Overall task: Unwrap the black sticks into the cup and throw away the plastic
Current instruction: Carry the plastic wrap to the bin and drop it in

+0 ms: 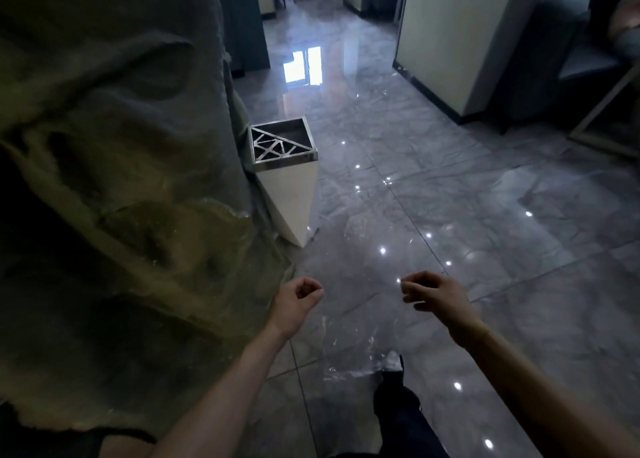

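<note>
Single head-worn wide-angle view, facing forward and down, close above both forearms, floor [450,215] stretching ahead

dim, soft-focus wide-angle view; ceiling lights and a window glare off the glossy floor [450,198].

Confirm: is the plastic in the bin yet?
No. The clear plastic hangs between the left hand and right hand above the floor, short of the bin.
</note>
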Motion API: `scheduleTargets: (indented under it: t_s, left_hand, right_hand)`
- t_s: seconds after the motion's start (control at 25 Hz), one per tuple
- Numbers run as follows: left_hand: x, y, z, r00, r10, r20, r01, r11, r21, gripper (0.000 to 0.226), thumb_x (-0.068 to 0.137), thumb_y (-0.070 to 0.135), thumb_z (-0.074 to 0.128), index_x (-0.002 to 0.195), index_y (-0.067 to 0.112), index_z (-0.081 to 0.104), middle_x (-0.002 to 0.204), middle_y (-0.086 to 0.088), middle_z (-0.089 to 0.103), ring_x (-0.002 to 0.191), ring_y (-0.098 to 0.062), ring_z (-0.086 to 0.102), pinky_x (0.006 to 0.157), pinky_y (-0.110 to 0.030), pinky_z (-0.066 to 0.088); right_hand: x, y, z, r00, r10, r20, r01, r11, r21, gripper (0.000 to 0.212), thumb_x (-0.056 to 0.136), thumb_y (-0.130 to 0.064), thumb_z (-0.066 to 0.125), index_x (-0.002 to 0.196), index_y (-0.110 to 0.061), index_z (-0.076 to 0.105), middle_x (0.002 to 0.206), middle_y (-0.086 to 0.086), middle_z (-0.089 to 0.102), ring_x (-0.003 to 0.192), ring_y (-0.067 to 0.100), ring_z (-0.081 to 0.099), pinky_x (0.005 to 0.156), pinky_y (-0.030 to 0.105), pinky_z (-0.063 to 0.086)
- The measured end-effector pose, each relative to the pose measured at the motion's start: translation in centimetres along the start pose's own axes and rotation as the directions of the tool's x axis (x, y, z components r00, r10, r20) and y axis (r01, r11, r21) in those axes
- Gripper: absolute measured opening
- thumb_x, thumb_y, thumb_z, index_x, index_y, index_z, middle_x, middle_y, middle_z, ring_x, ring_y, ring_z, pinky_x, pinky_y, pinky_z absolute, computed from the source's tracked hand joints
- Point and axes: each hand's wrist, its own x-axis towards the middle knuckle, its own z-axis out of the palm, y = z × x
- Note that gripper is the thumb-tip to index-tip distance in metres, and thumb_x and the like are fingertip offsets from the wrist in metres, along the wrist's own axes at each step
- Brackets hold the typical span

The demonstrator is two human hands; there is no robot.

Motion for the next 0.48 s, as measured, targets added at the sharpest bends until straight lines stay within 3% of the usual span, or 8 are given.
scheduleTargets:
  t_s: [0.16, 0.32, 0.48]
  left_hand:
    - [7.2, 2.2, 2.4, 0.999, -0.021, -0.025, 0.021, 1.0, 0.007, 0.007, 0.083, -0.002, 0.07, 0.088, 0.002, 0.068, 0.071, -0.002, 0.061, 0.057, 0.004, 0.054, 0.059, -0.007, 0.044]
    - [14.0, 5.7, 5.4, 0.998, -0.044, -0.048, 0.045, 0.999, 0.006, 0.009, 0.083, -0.002, 0.069, 0.086, 0.007, 0.066, 0.071, -0.004, 0.061, 0.061, -0.005, 0.053, 0.058, -0.009, 0.044]
    - [20.0, 8.4, 7.8, 0.995, -0.07, -0.075, 0.068, 0.997, -0.028, 0.021, 0.083, -0.005, 0.068, 0.076, 0.015, 0.064, 0.064, -0.003, 0.06, 0.049, 0.005, 0.053, 0.053, -0.01, 0.044]
  right_hand:
    - [7.4, -1.8, -2.8, 1.0, 0.0, 0.021, 0.0, 1.0, 0.001, 0.009, 0.083, -0.02, 0.072, 0.09, -0.014, 0.073, 0.085, 0.008, 0.075, 0.071, 0.012, 0.071, 0.061, 0.022, 0.052]
    - [14.7, -5.0, -6.5, 1.0, 0.001, 0.031, -0.001, 1.0, 0.01, 0.009, 0.084, -0.018, 0.071, 0.091, -0.012, 0.072, 0.085, 0.009, 0.074, 0.073, 0.016, 0.069, 0.062, 0.023, 0.051]
    - [21.0, -8.1, -9.8, 0.998, 0.018, 0.067, -0.021, 0.999, 0.046, 0.01, 0.083, -0.015, 0.071, 0.091, -0.009, 0.072, 0.082, 0.009, 0.073, 0.072, 0.017, 0.069, 0.067, 0.028, 0.052]
